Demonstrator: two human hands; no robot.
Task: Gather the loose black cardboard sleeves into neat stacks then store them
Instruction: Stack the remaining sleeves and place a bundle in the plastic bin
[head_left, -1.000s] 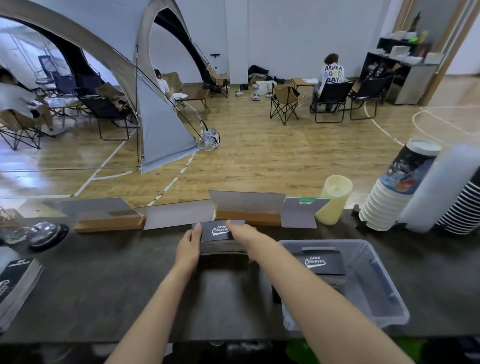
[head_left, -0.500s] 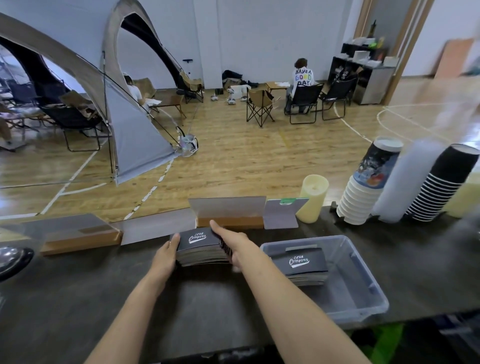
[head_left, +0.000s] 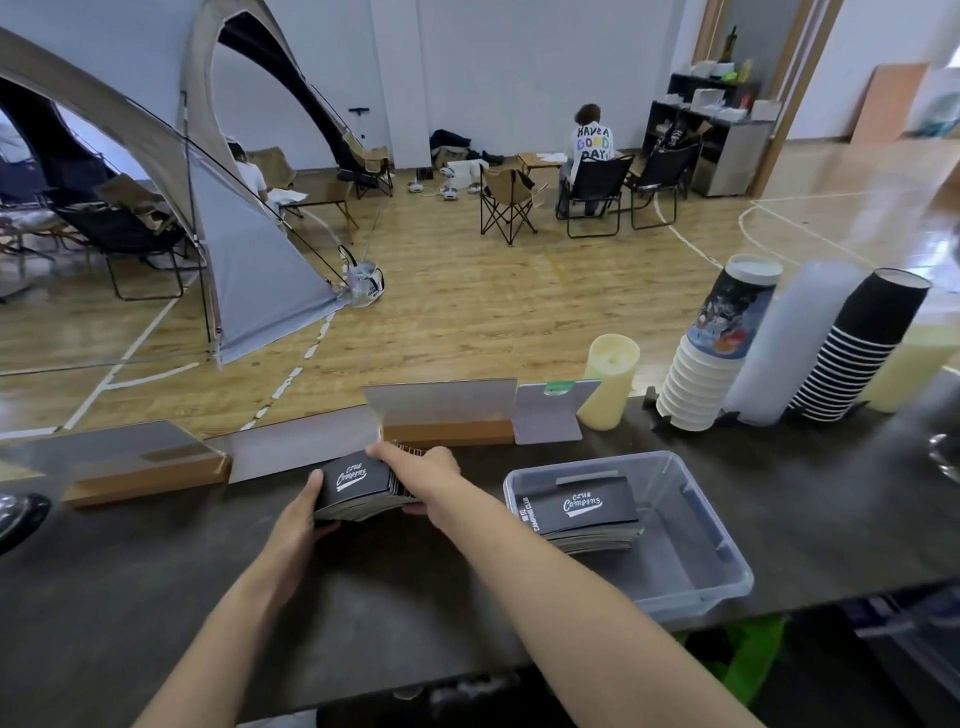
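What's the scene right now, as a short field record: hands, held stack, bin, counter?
left hand: grips stack's left end
right hand: on stack's right end and top
stack: black sleeves, between both hands, by the counter
bin: clear, right of hands, holds one sleeve stack
cups: stacked, far right

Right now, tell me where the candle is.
The candle stands at the counter's far edge, right of centre, between a card stand and the cup stacks.

Black sleeves (head_left: 358, 488) with white script lettering at frame centre, dark brown table (head_left: 156, 582), clear bin (head_left: 696, 551) lower right, pale yellow candle (head_left: 608, 384), black-and-white ringed cups (head_left: 862, 348) upper right.
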